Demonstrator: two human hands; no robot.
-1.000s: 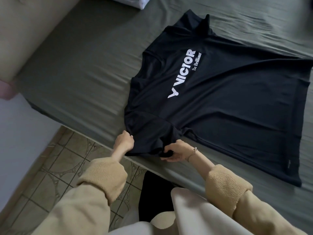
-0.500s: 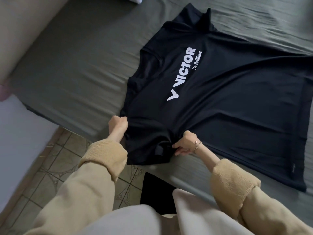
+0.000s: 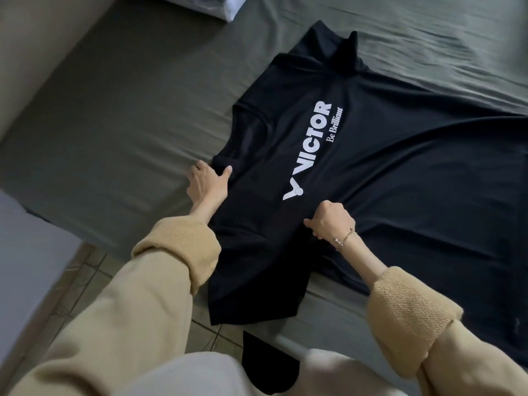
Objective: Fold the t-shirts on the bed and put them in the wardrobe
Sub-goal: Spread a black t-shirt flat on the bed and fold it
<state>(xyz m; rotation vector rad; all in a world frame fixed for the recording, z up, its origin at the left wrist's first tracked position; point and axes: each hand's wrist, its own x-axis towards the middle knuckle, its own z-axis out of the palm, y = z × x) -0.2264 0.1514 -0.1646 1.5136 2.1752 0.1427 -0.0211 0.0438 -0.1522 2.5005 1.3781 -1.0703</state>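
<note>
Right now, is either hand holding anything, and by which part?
Both hold the black t-shirt: the left hand pinches its shoulder edge near the collar, the right hand bunches fabric below the logo.

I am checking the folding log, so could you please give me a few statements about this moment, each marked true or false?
1. The black cotton t-shirt lies print-up on the grey-green bed sheet. True.
2. The left hand grips the shirt. True.
3. The right hand lies flat and open. False: it grips the fabric.
4. The near sleeve is folded over the white print. False: the print is uncovered.
</note>
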